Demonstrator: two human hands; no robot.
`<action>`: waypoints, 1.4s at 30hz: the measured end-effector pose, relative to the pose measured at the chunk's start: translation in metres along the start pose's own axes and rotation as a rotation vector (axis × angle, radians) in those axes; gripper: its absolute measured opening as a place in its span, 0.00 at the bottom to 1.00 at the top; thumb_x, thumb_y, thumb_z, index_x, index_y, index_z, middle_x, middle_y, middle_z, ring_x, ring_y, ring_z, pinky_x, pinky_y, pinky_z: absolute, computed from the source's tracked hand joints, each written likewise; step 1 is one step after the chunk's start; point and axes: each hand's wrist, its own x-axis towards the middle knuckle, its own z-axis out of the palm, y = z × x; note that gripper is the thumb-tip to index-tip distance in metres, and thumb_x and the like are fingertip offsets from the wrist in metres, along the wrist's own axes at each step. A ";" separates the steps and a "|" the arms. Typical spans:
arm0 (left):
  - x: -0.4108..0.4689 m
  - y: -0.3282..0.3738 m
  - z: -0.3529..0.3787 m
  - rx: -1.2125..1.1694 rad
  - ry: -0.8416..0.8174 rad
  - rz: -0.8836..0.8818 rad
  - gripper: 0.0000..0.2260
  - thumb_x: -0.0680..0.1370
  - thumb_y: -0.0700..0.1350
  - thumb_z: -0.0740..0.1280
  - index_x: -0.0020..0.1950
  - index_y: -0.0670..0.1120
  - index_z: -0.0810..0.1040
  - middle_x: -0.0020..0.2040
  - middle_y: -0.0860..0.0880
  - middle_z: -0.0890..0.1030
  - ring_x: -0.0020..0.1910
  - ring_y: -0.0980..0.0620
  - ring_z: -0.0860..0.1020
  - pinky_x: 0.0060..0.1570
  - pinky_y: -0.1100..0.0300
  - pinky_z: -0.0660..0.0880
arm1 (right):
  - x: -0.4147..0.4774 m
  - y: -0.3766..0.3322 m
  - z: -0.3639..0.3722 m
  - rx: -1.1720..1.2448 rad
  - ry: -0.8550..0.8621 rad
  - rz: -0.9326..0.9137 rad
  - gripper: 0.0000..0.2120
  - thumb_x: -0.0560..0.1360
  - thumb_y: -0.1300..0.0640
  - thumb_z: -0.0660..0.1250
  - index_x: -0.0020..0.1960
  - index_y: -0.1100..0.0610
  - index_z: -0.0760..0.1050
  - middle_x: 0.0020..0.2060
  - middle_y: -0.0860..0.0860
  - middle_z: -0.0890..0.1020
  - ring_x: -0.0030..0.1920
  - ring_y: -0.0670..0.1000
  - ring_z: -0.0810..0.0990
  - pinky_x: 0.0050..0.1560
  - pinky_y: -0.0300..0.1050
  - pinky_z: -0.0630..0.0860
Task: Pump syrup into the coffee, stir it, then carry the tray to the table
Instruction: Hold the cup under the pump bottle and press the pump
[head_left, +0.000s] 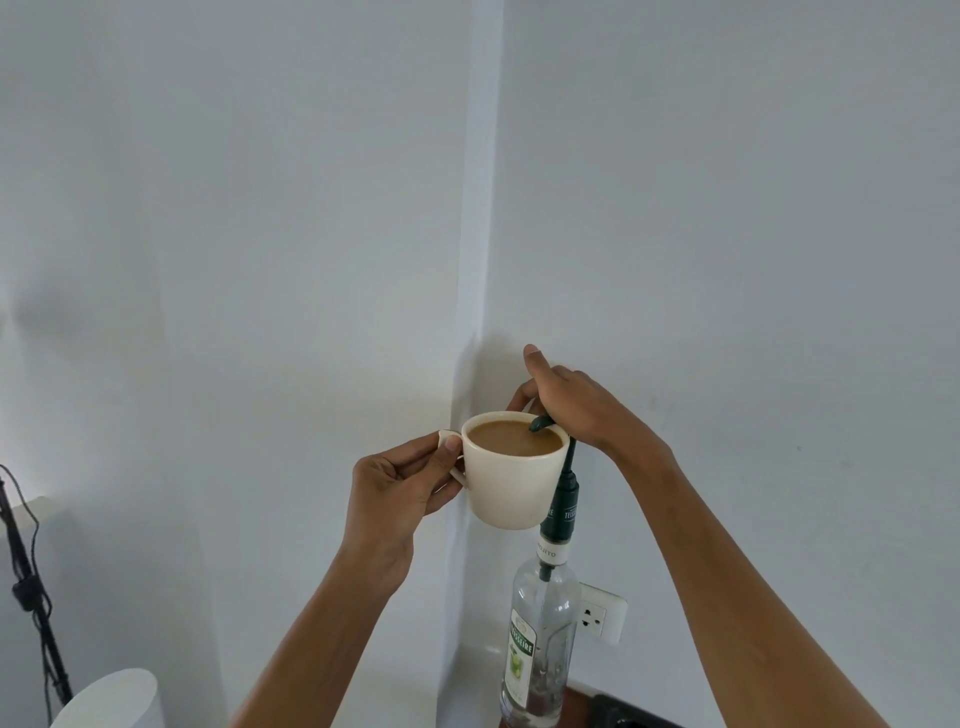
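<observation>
My left hand (402, 483) holds a cream coffee cup (511, 483) by its handle, lifted up in the air. Light brown coffee fills it nearly to the rim. Beside it stands a clear glass syrup bottle (540, 639) with a dark green pump (563, 501). The pump's spout curves over the cup's rim, above the coffee. My right hand (576, 402) rests on top of the pump head, palm down, index finger stretched out. The bottle looks almost empty, with a little dark liquid at its bottom.
White walls meet in a corner right behind the cup. A white wall socket (600, 613) sits behind the bottle. A black stand with a cable (28, 587) is at the far left, and a white rounded object (111, 699) lies at the bottom left.
</observation>
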 end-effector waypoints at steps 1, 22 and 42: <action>0.000 0.000 0.000 0.003 0.002 0.000 0.14 0.70 0.46 0.74 0.53 0.41 0.88 0.48 0.42 0.89 0.48 0.47 0.88 0.45 0.62 0.83 | 0.000 0.000 0.000 -0.007 0.000 0.000 0.39 0.83 0.36 0.39 0.41 0.52 0.86 0.36 0.47 0.84 0.43 0.48 0.82 0.42 0.40 0.69; -0.005 0.001 0.000 0.004 0.002 0.000 0.12 0.70 0.45 0.74 0.51 0.44 0.89 0.48 0.42 0.89 0.48 0.48 0.88 0.44 0.63 0.83 | -0.001 0.000 0.003 -0.051 -0.044 0.057 0.40 0.80 0.32 0.39 0.43 0.52 0.85 0.38 0.45 0.84 0.46 0.51 0.83 0.38 0.39 0.69; -0.004 0.009 -0.002 -0.013 -0.033 -0.014 0.10 0.70 0.46 0.75 0.49 0.46 0.90 0.48 0.42 0.89 0.48 0.48 0.88 0.45 0.63 0.83 | -0.004 -0.011 -0.008 -0.027 -0.062 0.086 0.41 0.81 0.31 0.39 0.44 0.53 0.86 0.38 0.50 0.85 0.48 0.56 0.85 0.38 0.41 0.71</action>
